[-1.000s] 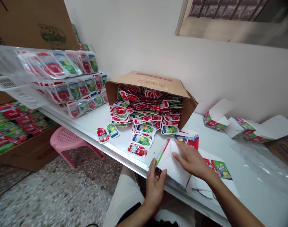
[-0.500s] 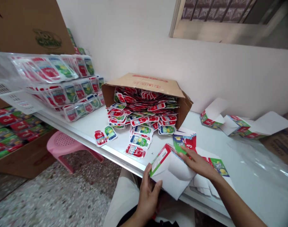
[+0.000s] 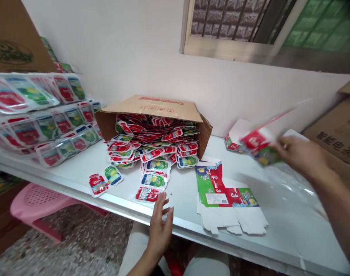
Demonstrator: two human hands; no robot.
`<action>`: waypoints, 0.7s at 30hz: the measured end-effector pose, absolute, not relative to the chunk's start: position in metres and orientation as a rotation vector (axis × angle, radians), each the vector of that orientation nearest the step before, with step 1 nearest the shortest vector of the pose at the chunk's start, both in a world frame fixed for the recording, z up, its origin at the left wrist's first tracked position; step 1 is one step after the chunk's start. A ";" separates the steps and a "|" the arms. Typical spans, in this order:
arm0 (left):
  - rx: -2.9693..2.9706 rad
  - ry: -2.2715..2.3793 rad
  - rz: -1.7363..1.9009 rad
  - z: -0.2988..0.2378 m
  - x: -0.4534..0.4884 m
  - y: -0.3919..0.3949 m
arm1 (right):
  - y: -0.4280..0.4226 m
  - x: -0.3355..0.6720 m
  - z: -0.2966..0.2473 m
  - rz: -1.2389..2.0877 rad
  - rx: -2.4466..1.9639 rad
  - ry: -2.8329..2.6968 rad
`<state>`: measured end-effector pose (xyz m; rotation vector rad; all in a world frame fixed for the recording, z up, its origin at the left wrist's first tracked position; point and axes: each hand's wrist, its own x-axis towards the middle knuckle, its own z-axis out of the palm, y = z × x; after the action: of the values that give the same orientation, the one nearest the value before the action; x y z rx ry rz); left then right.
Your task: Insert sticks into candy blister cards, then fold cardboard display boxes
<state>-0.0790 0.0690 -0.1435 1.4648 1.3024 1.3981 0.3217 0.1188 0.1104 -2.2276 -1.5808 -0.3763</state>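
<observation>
My right hand (image 3: 304, 155) grips a small red and green printed box (image 3: 257, 142) with its lid flap up. It is blurred by motion and held over the back right of the table. At the table's front edge my left hand (image 3: 160, 226) is empty, fingers apart. Just beyond its fingertips lies a red cola-printed sachet (image 3: 147, 194), with green sachets (image 3: 154, 180) behind it. Flat unfolded box blanks (image 3: 221, 195) lie stacked right of my left hand, their white flaps toward me.
A cardboard carton (image 3: 163, 107) on its side spills sachets. Two loose sachets (image 3: 97, 185) lie left of it. Clear bags of sachets (image 3: 48, 126) are piled at left. An open small box (image 3: 235, 140) stands by the wall; brown cartons (image 3: 336, 134) are at right. A pink stool (image 3: 34, 199) stands below.
The small box has left my left hand; my right hand has carried it up and right, away from my lap. My left hand has opened. The view has turned right.
</observation>
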 end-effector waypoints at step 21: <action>1.965 1.347 0.930 -0.168 -0.049 0.088 | 0.080 0.359 -0.117 0.399 -2.437 -1.573</action>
<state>-0.0494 0.0879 -0.1684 1.9655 1.3472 0.9297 0.3589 0.0802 -0.1167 -2.4371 -1.5733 0.3995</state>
